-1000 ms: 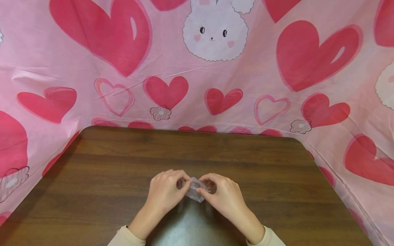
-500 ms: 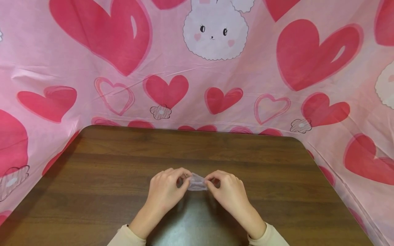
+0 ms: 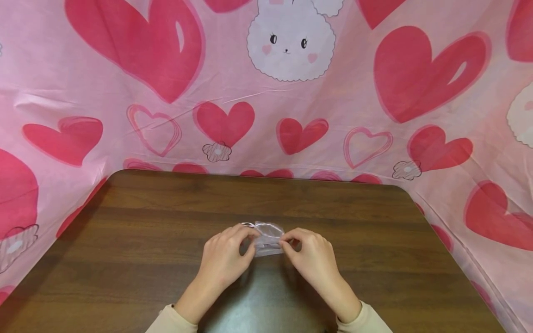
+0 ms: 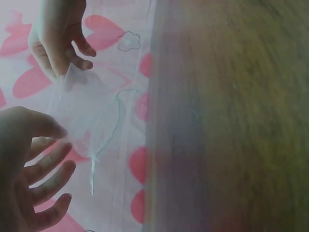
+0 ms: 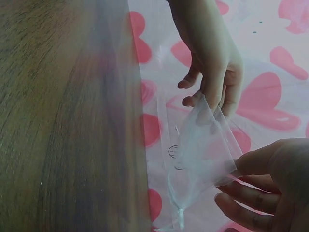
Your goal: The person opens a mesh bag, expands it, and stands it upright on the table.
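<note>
A small sheer white drawstring pouch (image 3: 268, 245) is held up between both hands over the wooden table. My left hand (image 3: 226, 254) pinches its left side with thumb and forefinger; my right hand (image 3: 310, 256) pinches the opposite side. A thin pale cord (image 4: 118, 113) runs along the pouch's far edge, and its twisted end dangles in the left wrist view. Through the thin cloth (image 5: 205, 140) in the right wrist view, the pink pattern behind shows. Other fingers of each hand are loosely spread. The fingertips' exact hold is partly hidden by the fabric.
The brown wooden table (image 3: 166, 208) has rounded far corners. Behind it and along both sides hangs a pink cloth (image 3: 233, 83) printed with red hearts and a white rabbit. Light reflects off the tabletop near its front.
My right hand has drawn slightly right, from over the pouch to its side edge. The pouch now spreads flatter between the hands, and its cord shows along the far edge.
</note>
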A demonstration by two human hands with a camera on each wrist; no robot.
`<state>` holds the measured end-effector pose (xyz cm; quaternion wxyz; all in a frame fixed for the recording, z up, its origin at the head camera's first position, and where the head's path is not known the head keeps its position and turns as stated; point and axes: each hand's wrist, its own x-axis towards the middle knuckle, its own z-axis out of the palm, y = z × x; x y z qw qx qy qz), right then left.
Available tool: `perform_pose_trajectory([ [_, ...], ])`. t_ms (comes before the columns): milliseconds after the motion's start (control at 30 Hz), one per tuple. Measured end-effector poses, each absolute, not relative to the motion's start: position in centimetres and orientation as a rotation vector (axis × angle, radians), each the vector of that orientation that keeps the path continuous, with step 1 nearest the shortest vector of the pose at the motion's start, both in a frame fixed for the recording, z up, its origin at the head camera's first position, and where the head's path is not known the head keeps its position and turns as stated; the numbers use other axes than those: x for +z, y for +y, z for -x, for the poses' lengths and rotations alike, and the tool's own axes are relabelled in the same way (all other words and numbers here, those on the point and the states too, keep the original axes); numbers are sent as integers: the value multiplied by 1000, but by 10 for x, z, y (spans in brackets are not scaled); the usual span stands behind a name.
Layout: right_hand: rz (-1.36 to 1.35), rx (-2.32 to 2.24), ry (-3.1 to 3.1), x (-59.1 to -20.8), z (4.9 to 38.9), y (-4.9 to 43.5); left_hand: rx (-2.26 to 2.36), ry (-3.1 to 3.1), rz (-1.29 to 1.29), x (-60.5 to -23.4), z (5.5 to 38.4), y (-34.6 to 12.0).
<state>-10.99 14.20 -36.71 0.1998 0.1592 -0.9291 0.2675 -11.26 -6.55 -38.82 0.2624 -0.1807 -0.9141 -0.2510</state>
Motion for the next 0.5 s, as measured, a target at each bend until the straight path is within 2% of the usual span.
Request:
perform_pose_trajectory([
  [500, -594, 690, -2518, -367, 102, 134, -712, -2462, 589, -386, 109, -64],
])
